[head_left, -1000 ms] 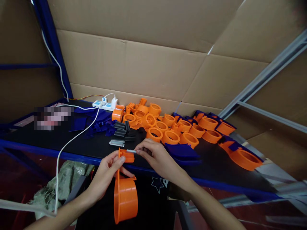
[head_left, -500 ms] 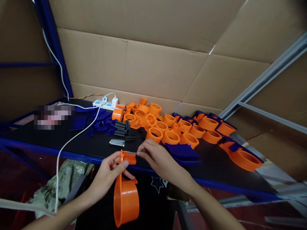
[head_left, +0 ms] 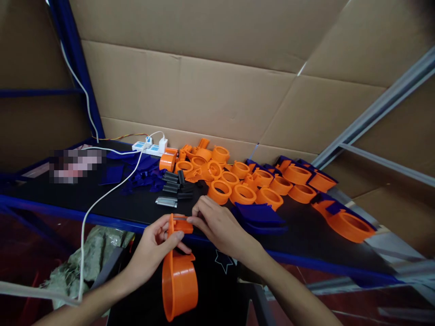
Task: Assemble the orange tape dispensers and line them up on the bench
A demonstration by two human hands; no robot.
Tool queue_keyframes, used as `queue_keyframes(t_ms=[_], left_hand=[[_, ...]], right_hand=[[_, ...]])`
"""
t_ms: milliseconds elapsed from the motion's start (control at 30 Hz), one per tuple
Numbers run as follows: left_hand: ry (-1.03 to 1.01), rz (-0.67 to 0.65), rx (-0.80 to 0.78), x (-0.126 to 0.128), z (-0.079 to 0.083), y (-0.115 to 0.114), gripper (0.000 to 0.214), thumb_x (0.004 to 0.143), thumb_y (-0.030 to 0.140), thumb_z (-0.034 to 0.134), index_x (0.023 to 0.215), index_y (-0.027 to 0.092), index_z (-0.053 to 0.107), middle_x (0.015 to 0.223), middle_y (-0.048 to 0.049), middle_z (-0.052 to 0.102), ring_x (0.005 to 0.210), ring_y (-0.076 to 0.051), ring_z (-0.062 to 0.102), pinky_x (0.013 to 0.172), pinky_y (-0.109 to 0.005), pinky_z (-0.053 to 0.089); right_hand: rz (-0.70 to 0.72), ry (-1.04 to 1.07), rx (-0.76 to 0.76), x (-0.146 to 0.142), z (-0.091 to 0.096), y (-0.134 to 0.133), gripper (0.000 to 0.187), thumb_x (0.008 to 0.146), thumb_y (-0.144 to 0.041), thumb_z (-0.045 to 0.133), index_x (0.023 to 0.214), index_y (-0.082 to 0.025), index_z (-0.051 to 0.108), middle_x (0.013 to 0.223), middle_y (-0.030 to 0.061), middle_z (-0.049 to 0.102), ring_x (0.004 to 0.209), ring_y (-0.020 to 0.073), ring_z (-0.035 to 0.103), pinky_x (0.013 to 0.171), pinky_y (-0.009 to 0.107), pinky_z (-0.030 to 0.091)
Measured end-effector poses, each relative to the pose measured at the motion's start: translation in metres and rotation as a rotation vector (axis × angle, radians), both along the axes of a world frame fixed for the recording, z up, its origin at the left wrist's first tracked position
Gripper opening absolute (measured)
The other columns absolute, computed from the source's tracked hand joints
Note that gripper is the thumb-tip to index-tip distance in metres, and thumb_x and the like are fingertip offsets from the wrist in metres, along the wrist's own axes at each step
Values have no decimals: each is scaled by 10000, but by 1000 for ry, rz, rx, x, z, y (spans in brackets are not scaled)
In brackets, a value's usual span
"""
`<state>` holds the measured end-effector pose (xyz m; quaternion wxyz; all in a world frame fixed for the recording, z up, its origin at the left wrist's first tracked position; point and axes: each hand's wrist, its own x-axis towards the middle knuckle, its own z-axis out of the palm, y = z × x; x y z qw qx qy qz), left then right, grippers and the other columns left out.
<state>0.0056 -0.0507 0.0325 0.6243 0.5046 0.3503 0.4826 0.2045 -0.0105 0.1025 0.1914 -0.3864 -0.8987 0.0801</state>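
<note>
Head view is showing you the black tabletop (head_left: 118, 206) stretching away behind the orange holder (head_left: 185, 285), which you are holding up at the table's near side. Loose orange rings (head_left: 243, 194) are crowding the tabletop behind the holder and to its right, and blue plates (head_left: 260, 215) are lying in front of them, also right of the holder. The holder itself is hanging with its long axis running up and down in your view, its round band lowest and its box-like end (head_left: 184, 227) on top, projecting to the right. Your left hand (head_left: 154, 244) is gripping the holder from its left side, the thumb pressing just below the box-like end. Your right hand (head_left: 215, 222) is sitting to the right of the holder's top, pinching what is appearing as a thin grey strip (head_left: 181, 218). That strip is lying leftward from your right fingertips, along the top of the box-like end, its long axis running sideways, roughly square to the holder's length. Your right hand is plainly meeting the strip's outer end; whether the strip is sitting inside the holder or only resting on it, you cannot tell.
</note>
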Motion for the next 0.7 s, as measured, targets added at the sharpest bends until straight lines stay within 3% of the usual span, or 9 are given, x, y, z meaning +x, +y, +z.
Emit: queue_keyframes(t_ms=[100, 233, 333, 400, 500, 600, 700], left_hand=[[-24, 21, 2, -1, 0, 0, 427, 870, 390, 708, 1236, 192, 609, 960, -96, 781, 782, -250, 780, 720, -294, 571], [-126, 47, -96, -2, 3, 0, 446, 907, 419, 645, 1259, 149, 604, 818, -110, 782, 745, -253, 766, 640, -278, 563], [-287, 41, -220, -6, 7, 1, 434, 922, 414, 583, 1240, 121, 622, 851, -139, 780, 667, -234, 736, 583, -283, 556], [-387, 5, -288, -10, 9, 2, 425, 918, 416, 544, 1186, 105, 653, 877, -157, 777, 631, -224, 719, 586, -298, 558], [-455, -63, -372, -13, 7, 4, 442, 906, 431, 512, 1107, 82, 693, 783, -150, 761, 607, -224, 711, 611, -308, 559], [-426, -17, -388, -12, 6, 5, 415, 899, 430, 557, 1097, 91, 692, 714, -114, 743, 597, -224, 712, 607, -300, 558], [-352, 91, -341, -7, 7, 6, 422, 909, 435, 611, 1173, 109, 651, 767, -110, 759, 633, -223, 731, 632, -294, 571]], right_hand=[[-2, 85, 0, 3, -2, 2, 198, 1012, -361, 524, 887, -208, 533, 900, 29, 612, 770, 152, 578, 673, 269, 436], [-101, 195, 63, 3, -11, 16, 213, 1054, -298, 397, 1003, -209, 583, 965, 55, 656, 891, 176, 624, 814, 302, 483], [-171, 80, 155, -4, -25, 33, 221, 1033, -263, 440, 1167, -197, 603, 1127, 96, 670, 1058, 224, 605, 918, 362, 487], [-191, -21, 177, -11, -37, 42, 275, 1008, -230, 488, 1259, -191, 591, 1205, 114, 657, 1110, 244, 579, 903, 372, 502], [-224, -79, 160, -17, -48, 47, 264, 981, -199, 533, 1226, -172, 629, 1142, 133, 673, 1112, 268, 567, 838, 372, 523], [-213, -47, 137, -11, -46, 46, 210, 968, -191, 568, 1155, -176, 662, 1087, 116, 683, 1079, 254, 586, 872, 387, 518], [-162, 189, 2, 4, -34, 38, 218, 973, -221, 585, 1174, -210, 667, 1070, 74, 675, 973, 195, 620, 834, 338, 529]])
